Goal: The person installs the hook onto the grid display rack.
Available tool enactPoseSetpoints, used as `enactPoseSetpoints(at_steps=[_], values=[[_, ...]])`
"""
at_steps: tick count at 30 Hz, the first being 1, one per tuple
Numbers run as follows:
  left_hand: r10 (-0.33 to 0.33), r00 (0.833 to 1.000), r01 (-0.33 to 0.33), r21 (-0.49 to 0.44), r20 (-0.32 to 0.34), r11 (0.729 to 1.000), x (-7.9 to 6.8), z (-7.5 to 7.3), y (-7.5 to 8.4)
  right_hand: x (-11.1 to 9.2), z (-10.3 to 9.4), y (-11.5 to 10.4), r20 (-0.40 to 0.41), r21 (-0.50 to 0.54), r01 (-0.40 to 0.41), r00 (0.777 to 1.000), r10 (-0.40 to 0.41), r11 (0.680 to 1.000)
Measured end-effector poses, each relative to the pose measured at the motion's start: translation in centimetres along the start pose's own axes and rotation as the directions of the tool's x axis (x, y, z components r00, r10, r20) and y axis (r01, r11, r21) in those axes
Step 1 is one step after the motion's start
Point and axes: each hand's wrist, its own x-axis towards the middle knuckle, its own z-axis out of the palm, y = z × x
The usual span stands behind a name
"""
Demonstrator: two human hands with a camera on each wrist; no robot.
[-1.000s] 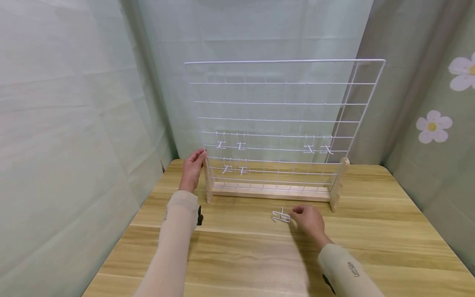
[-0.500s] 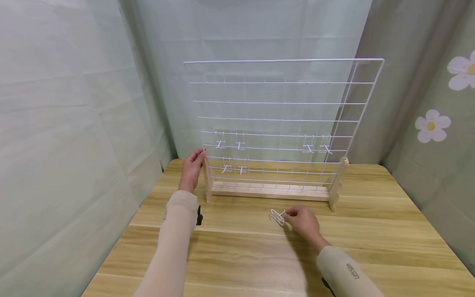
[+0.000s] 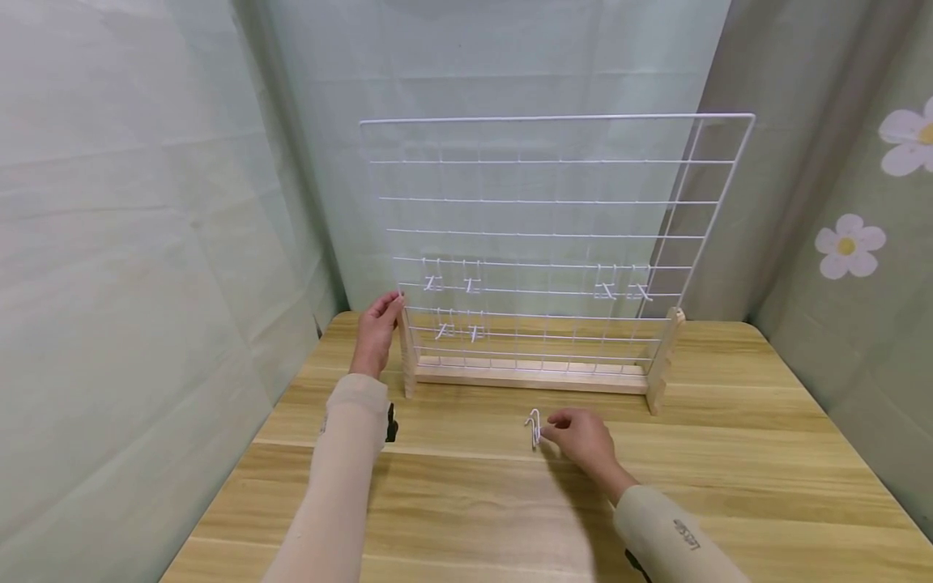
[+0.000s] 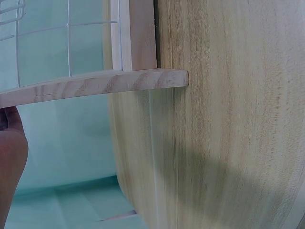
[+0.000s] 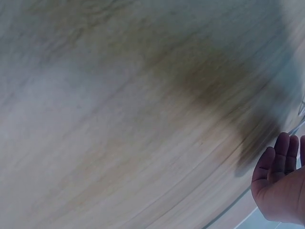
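A white wire grid panel [image 3: 535,235] stands upright in a pale wooden base [image 3: 532,376]. Several white wire hooks [image 3: 606,290] hang on its lower rows, in pairs at upper left and upper right and a pair at lower left. My left hand [image 3: 377,330] grips the top of the left wooden upright [image 3: 408,356] with thumb and fingertips; in the left wrist view, part of that hand shows at the upright's [image 4: 95,87] edge. In front of the base, my right hand [image 3: 583,440] pinches a loose white wire hook [image 3: 535,429] between thumb and fingers, close over the table.
The wood-grain table [image 3: 466,502] extends around the stand, with rounded far corners. Pale green curtains [image 3: 146,243] hang close on the left and behind, and a flower-printed one [image 3: 849,340] on the right. The right wooden upright [image 3: 666,356] supports the grid's other side.
My right hand has shifted slightly left with the loose hook, which has turned from lying sideways to standing nearly upright. My left hand stays on the upright.
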Motion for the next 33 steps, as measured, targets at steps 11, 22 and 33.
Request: enactPoseSetpoints(at_steps=[11, 22, 33], values=[[-0.02, 1.0, 0.021, -0.028, 0.017, 0.999, -1.4, 0.4, 1.9, 0.7, -0.2, 0.7, 0.016, 0.054, 0.069, 0.997, -0.07, 0.996], [-0.017, 1.0, 0.017, -0.044, 0.002, 0.999, 0.0, 0.0, 0.4, 0.7, 0.6, 0.4, 0.078, 0.119, 0.079, 0.993, -0.089, 0.99], [0.004, 1.0, -0.004, -0.025, -0.008, 1.0, -0.1, 0.1, 0.3, 0.6, 0.9, 1.1, 0.041, 0.185, 0.072, 0.996, -0.081, 0.98]])
